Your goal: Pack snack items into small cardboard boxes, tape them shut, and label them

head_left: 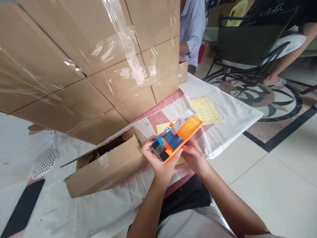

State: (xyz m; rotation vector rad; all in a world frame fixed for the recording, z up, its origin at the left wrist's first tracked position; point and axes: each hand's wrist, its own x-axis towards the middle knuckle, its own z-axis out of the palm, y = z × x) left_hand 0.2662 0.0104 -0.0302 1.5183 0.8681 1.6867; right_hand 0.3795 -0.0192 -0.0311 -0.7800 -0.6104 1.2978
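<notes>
An orange tray-like piece [189, 129] with blue and black parts at its left end is held tilted above the table. My left hand [160, 163] wraps round its black and blue end, fingers closed on it. At the lower edge, my right hand [194, 155] grips the same piece with thumb and fingers. Clear plastic stands along the far side of the piece. Beneath and behind it lies a yellow sheet [161, 128], partly hidden by the piece and my hands.
Taped cardboard boxes [99, 66] are stacked at the back left. An open carton [106, 168] stands left of my hands. A yellow dotted sheet [208, 109] lies on the tablecloth [235, 105]. A black flat object [24, 208] is at far left. Two people sit beyond the table.
</notes>
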